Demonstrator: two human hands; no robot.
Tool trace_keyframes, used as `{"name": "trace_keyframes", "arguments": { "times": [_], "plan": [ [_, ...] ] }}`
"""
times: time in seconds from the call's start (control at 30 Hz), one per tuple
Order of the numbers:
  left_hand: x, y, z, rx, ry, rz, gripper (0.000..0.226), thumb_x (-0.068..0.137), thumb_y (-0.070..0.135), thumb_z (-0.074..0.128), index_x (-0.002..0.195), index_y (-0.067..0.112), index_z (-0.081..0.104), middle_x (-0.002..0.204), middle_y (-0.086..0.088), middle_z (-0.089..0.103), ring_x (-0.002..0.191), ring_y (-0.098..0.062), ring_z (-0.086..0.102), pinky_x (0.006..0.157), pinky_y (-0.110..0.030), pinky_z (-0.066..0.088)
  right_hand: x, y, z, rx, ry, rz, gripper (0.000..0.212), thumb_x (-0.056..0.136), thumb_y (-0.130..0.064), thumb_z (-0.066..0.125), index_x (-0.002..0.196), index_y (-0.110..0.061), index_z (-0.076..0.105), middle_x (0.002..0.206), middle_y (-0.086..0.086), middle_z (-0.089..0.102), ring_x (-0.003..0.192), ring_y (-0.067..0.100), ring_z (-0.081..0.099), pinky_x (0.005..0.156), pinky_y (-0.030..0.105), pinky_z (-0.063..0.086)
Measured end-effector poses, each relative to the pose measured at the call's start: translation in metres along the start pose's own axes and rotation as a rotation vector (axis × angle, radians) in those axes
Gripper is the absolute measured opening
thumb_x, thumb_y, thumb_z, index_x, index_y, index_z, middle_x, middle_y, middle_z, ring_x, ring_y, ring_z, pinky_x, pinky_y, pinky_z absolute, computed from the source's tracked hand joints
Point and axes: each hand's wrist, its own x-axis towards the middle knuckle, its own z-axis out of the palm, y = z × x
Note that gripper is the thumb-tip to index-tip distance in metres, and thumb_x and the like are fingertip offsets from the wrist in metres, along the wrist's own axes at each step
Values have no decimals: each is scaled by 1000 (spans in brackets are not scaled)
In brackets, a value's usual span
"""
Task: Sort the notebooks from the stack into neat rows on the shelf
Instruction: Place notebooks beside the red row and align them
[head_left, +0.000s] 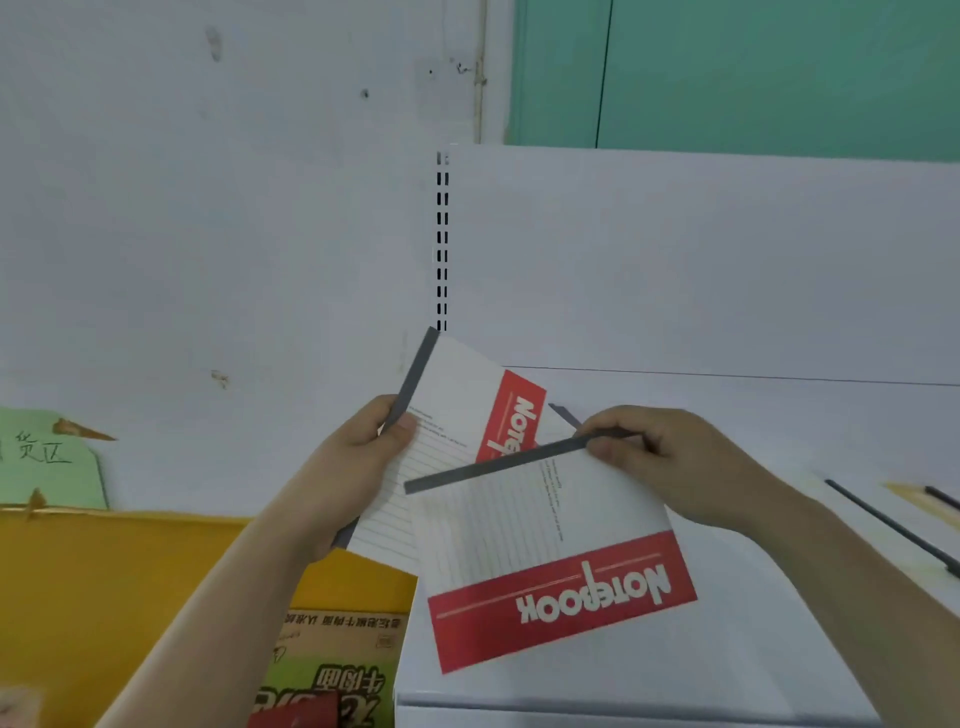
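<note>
Left hand (363, 457) grips a notebook (457, 410) by its grey spine, above the shelf's (727, 431) left edge. Right hand (660, 457) pinches the spine of a second notebook (545, 545), red band printed "NOTEBOOK", overlapping the first. A printed carton (332, 654) stands below left.

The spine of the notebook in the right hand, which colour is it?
Dark grey, on the notebook in the right hand; head view.
</note>
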Motion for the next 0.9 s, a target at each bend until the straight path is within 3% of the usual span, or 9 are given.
{"name": "trace_keyframes", "arguments": {
  "times": [0.17, 0.27, 0.4, 0.57, 0.67, 0.73, 0.8, 0.9],
  "plan": [
    [-9, 8, -4, 44, -88, 9, 22, 103, 38, 50, 113, 32, 69, 113, 5, 75, 107, -19, 70, 102, -50, 51, 17, -15, 13, 25, 111, -14, 21, 89, -48, 63, 102, -37, 52, 62, -31, 60, 60, -9, 61, 47, 7, 42],
    [-14, 8, 3, 53, -168, 13, 23, 99, 33, 59, 120, 26, 67, 115, 1, 75, 105, -22, 72, 99, -50, 53, 25, -23, 25, 9, 214, -69, 31, 86, -53, 65, 109, -37, 52, 70, -21, 65, 67, -4, 63, 54, 15, 49],
    [-18, 0, 19, 36, -187, -6, 27, 95, 25, 68, 121, 21, 64, 112, -1, 76, 101, -24, 74, 93, -50, 56, 34, -26, 39, -49, 318, -130, 50, 83, -60, 62, 125, -37, 50, 90, -17, 62, 84, 2, 60, 79, 28, 52],
    [-18, -9, 40, 24, -223, -51, 29, 89, 26, 74, 115, 18, 66, 107, -2, 77, 97, -24, 75, 91, -50, 58, 44, -22, 52, -95, 391, -222, 49, 83, -59, 64, 124, -34, 53, 103, -19, 56, 98, 1, 49, 86, 22, 41],
    [-15, -14, 51, 5, -225, -59, 23, 95, 25, 68, 117, 19, 63, 108, -2, 77, 98, -24, 74, 92, -50, 57, 45, -15, 55, -152, 449, -331, 46, 89, -55, 58, 125, -27, 57, 106, -18, 57, 103, 3, 47, 87, 18, 36],
    [-13, -18, 52, -8, -223, -80, 19, 99, 22, 61, 118, 20, 63, 109, 0, 77, 100, -22, 74, 94, -48, 57, 45, -2, 54, -220, 504, -372, 44, 95, -52, 50, 129, -24, 56, 111, -12, 62, 108, 6, 49, 92, 24, 40],
    [-13, -24, 50, -32, -202, -118, 19, 101, 21, 58, 119, 20, 64, 109, -1, 77, 101, -23, 74, 96, -49, 55, 46, 13, 50, -217, 547, -242, 42, 99, -47, 45, 131, -23, 54, 115, -9, 63, 113, 10, 51, 95, 29, 41],
    [-10, -34, 44, -112, -136, -180, 22, 98, 21, 61, 119, 13, 65, 111, -8, 76, 102, -30, 73, 96, -56, 54, 48, 40, 43, -130, 477, 172, 44, 99, -47, 43, 131, -18, 53, 120, -2, 64, 113, 16, 55, 88, 28, 41]
  ]
}}
